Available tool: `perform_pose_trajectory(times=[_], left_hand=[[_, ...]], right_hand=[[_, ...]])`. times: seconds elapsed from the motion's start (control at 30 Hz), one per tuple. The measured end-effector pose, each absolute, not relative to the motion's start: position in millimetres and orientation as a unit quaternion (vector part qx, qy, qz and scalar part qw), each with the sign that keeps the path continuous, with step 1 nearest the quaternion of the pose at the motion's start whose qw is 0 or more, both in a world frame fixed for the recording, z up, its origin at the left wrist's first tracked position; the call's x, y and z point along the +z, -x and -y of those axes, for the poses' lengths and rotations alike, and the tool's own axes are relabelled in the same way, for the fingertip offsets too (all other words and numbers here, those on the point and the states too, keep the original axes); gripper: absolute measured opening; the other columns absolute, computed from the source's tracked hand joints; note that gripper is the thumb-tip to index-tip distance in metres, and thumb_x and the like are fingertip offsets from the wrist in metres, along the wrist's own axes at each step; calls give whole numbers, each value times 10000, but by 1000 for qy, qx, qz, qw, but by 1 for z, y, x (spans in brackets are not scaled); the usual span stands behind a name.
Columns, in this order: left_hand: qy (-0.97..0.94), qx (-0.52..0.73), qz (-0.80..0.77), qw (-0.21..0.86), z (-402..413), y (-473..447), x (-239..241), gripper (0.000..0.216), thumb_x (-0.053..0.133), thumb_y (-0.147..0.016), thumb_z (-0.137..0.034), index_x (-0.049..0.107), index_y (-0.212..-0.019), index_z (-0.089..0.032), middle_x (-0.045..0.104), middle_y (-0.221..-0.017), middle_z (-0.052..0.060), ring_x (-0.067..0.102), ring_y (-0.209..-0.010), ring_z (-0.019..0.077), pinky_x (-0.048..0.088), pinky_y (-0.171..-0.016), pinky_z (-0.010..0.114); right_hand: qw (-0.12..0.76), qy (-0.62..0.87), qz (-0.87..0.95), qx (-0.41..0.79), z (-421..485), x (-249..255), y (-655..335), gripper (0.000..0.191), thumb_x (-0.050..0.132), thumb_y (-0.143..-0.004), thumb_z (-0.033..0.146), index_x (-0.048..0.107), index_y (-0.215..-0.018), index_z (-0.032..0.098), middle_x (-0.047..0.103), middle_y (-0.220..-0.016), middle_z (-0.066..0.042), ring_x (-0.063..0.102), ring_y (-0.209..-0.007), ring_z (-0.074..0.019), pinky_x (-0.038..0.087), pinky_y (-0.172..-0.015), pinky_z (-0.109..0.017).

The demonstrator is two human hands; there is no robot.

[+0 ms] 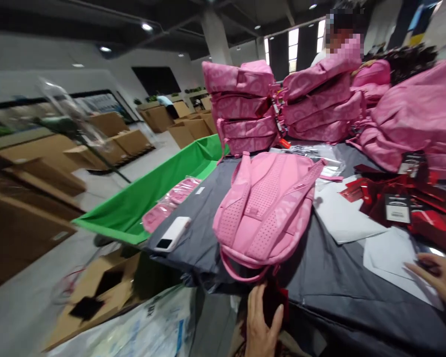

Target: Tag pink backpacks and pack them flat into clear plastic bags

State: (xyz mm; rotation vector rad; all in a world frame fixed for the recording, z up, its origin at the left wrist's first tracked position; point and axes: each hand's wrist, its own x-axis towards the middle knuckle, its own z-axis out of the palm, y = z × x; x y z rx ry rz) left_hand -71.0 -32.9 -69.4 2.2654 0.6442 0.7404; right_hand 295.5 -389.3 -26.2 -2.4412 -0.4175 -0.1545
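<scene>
A pink backpack (265, 208) lies straps-up on the grey-covered table (319, 277), its top handle toward me. My left hand (262, 322) is at the table's near edge just below that handle, fingers and thumb pinched on a dark red tag (277, 300). My right hand (440, 275) reaches in from the right edge, fingers curled over white paper sheets (386, 258) and touching something dark that I cannot make out.
Stacks of pink backpacks (241, 104) fill the table's far side, with a person behind them. Red and black hang tags (397, 203) lie at the right. A white power bank (173, 233) sits at the left corner beside a green bin (141, 198). Cardboard boxes (104, 297) cover the floor.
</scene>
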Motion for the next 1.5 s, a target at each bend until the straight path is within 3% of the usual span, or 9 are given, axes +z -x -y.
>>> perform_pose_trajectory(times=[0.13,0.37,0.47,0.67,0.83,0.93,1.1,1.27,1.5], left_hand=[[-789,178,-317,495,31,46,-60,542,603,-899,-561,655,-1301,-202,672,-1351,145,576,-1332,339,438,-1153,518],[-637,199,-298,683,63,-6,-22,558,801,-701,-632,708,-981,-157,756,-892,90,719,-815,235,582,-759,314],[-653,207,-317,656,70,9,-39,552,790,-695,-662,695,-929,-171,741,-830,66,698,-729,208,568,-702,287],[-619,271,-355,646,54,28,-44,784,797,-668,-680,648,-1261,-188,726,-1225,139,696,-1111,286,550,-983,370],[-652,247,-359,621,47,24,-38,620,748,-762,-651,724,-1128,-151,758,-922,84,687,-770,198,562,-711,294],[-710,350,-364,490,49,36,-48,561,691,-837,-620,700,-1179,-175,747,-1041,97,695,-888,229,572,-783,339],[-798,475,-215,303,47,53,-50,241,573,-957,-317,688,-1157,-248,730,-1074,69,670,-1035,245,545,-928,394],[-817,506,-81,266,45,39,-29,293,528,-904,-72,670,-1091,-247,710,-1000,49,640,-1031,219,533,-920,363],[-826,414,147,353,44,-8,-6,199,532,-906,-133,622,-1068,-206,700,-898,56,648,-822,187,547,-726,313]], right_hand=[[300,946,117,-35,368,-1,-273,954,511,-442,1065,751,-765,201,690,-897,-222,635,-813,-315,472,-808,-511],[257,954,95,-120,349,-1,-248,927,294,-604,1041,745,-731,241,701,-886,-145,584,-820,-343,465,-763,-509],[289,947,110,-84,357,-1,-255,872,321,-635,1006,754,-728,256,724,-862,-120,608,-805,-331,478,-748,-490],[222,953,202,-51,359,10,-267,723,353,-779,864,749,-762,258,746,-899,-128,677,-858,-345,464,-703,-453],[249,950,187,-2,348,8,-267,674,549,-625,890,736,-790,264,752,-848,-82,691,-722,-301,494,-637,-405],[252,954,162,-9,347,4,-268,636,495,-678,862,742,-741,279,741,-762,-71,673,-646,-289,472,-580,-385],[289,942,168,17,350,4,-279,561,528,-650,791,731,-716,273,757,-800,-63,703,-728,-301,520,-656,-388],[319,934,153,-48,352,26,-297,551,453,-659,771,625,-721,252,723,-729,-90,691,-698,-294,535,-655,-390],[246,938,137,-201,345,67,-285,541,329,-790,753,554,-861,266,687,-727,-130,618,-525,-308,448,-512,-418]])
